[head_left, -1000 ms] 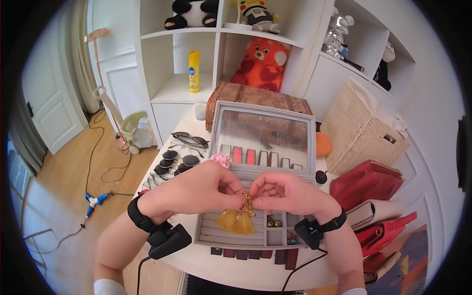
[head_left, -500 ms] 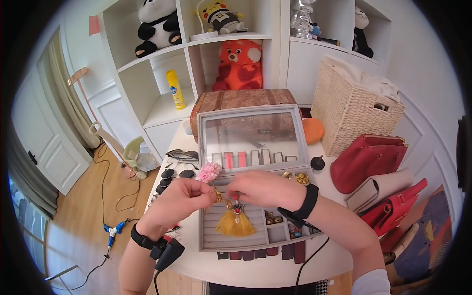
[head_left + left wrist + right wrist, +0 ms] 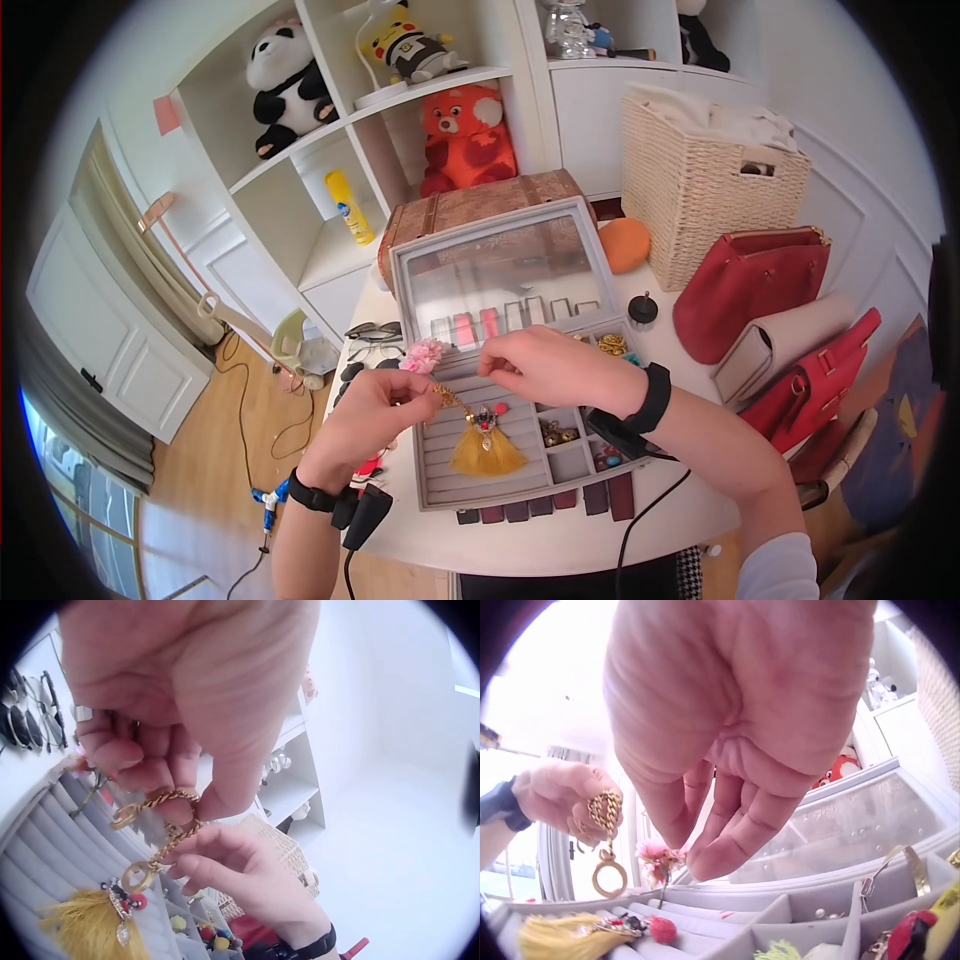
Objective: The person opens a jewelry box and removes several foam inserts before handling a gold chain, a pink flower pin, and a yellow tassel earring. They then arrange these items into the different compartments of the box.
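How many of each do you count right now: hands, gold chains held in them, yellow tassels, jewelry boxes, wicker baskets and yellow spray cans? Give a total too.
Hands: 2, the left hand and right hand
Held gold chain: 1
Yellow tassel: 1
Jewelry box: 1
Wicker basket: 1
Yellow spray can: 1
Total: 7

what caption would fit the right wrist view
A left hand pinches a gold chain beside a loosely curled right hand, a yellow tassel lying in the gray jewelry box below.
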Demonstrator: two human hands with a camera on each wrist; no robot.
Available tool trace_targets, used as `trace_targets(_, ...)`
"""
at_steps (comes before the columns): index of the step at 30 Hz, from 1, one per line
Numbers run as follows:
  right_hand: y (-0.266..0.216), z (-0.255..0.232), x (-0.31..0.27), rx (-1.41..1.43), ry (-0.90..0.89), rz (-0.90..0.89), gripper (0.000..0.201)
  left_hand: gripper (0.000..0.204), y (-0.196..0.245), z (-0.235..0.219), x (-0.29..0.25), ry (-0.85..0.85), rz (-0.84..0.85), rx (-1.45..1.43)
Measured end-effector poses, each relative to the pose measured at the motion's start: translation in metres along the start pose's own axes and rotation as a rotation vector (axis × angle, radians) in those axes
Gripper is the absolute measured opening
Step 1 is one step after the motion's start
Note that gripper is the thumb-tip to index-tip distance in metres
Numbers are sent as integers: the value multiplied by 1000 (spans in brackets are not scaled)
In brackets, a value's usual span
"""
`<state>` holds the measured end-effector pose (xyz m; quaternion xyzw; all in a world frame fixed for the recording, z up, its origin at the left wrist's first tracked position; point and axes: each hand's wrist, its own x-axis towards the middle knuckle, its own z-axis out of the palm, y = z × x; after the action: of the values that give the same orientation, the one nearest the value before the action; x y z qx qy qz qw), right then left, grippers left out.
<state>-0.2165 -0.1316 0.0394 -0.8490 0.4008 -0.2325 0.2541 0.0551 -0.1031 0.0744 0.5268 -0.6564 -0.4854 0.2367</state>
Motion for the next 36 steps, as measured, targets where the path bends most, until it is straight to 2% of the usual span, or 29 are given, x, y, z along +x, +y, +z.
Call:
trace_targets(2, -4, -5, -3, 92, 15, -11, 25, 15, 5, 3, 1, -4, -32, 17)
trace_targets(4, -9, -5, -1, 327, -132, 18, 32, 15, 7, 6, 1, 4, -41, -16)
trace_targets(5, -5, 5, 1, 327, -129, 17, 32, 15, 8, 7, 1, 3, -40, -13)
trace_targets(7, 3, 29, 5, 454, 37, -257, 36, 15, 9, 8, 1, -4, -24, -25)
trace_targets(8, 3, 28, 5, 455, 37, -259, 36, 15, 9, 8, 1, -3, -25, -24)
trace_targets(10, 0, 19, 6, 484, -157, -94, 35, 15, 8, 8, 1, -14, -15, -41)
trace_targets(11, -3, 14, 6, 486, -160, -97, 35, 15, 6, 7, 0, -10, -18, -41)
trace_targets(13, -5, 1, 4, 469, -183, 47, 33, 15, 3, 6, 1, -15, 2, -50)
trace_targets(14, -3, -4, 2, 467, -185, 47, 33, 15, 2, 6, 1, -13, 2, -52)
trace_targets(17, 1, -15, 0, 410, -110, 99, 32, 26, -7, 7, 5, 32, 30, -64)
trace_targets(19, 2, -19, -2, 193, -11, 167, 32, 26, -16, 9, 10, 54, 90, -76)
trace_targets(23, -6, -22, -11, 151, -44, 114, 31, 24, -18, 11, 11, 60, 115, -127)
trace_targets(26, -10, -15, -14, -1, -114, 127, 33, 24, -13, 11, 8, 121, 154, -151)
trace_targets(28, -8, -6, -12, -170, -261, 116, 35, 24, -7, 10, 6, 147, 173, -138)
trace_targets(32, -9, 9, -5, -278, -212, 26, 22, 24, -1, 13, 6, 134, 181, -89)
trace_targets(36, -12, 7, 5, -316, -233, 67, 19, 23, -5, 14, 11, 124, 188, -121)
